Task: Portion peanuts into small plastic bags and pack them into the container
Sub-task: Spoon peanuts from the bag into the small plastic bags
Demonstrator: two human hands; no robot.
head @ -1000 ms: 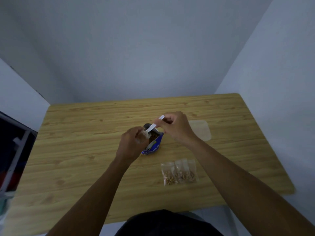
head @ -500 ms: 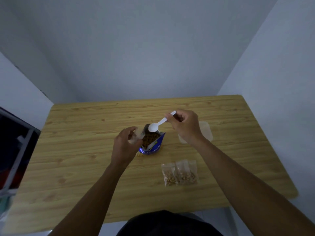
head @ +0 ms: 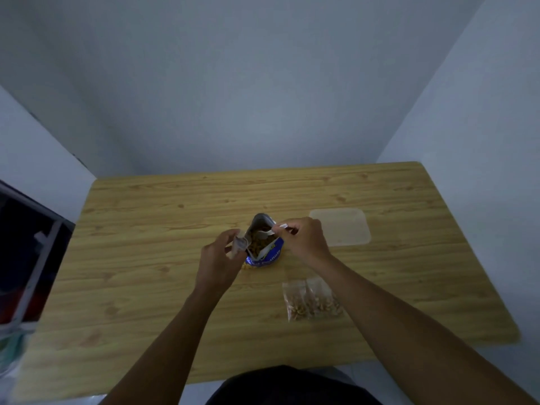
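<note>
Right hand [head: 304, 238], fingers pinching the white spoon [head: 270, 230], has dipped it from above into the open peanut bag [head: 264, 248] mid-table, while left hand [head: 217, 258] pinches a small plastic bag [head: 239, 245] alongside: next scoop likely starting.

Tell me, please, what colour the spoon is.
The spoon is white; the head view shows it best.
</note>
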